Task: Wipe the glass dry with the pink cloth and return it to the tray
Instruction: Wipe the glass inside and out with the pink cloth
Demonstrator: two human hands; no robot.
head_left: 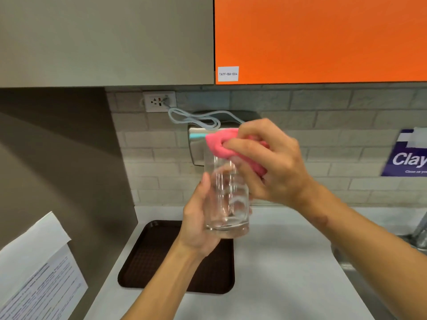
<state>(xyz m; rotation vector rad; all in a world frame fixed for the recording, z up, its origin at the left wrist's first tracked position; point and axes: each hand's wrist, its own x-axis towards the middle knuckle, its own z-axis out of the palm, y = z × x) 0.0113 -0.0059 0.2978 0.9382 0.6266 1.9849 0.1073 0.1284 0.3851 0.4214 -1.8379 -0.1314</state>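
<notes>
A clear drinking glass [227,199] is held upright in the air above the counter, with my left hand [196,225] wrapped around its lower left side. My right hand [270,162] grips a bunched pink cloth [221,144] and presses it over the glass's rim. Part of the cloth is hidden under my fingers. Below the glass lies a dark brown tray [143,262] on the white counter, with nothing on its visible part.
A steel wall-mounted dispenser [196,146] with a looped cable [191,118] hangs behind the glass. A sink edge and faucet [419,234] sit at the right. A panel with a taped paper sheet [39,269] stands at the left. Cabinets hang overhead.
</notes>
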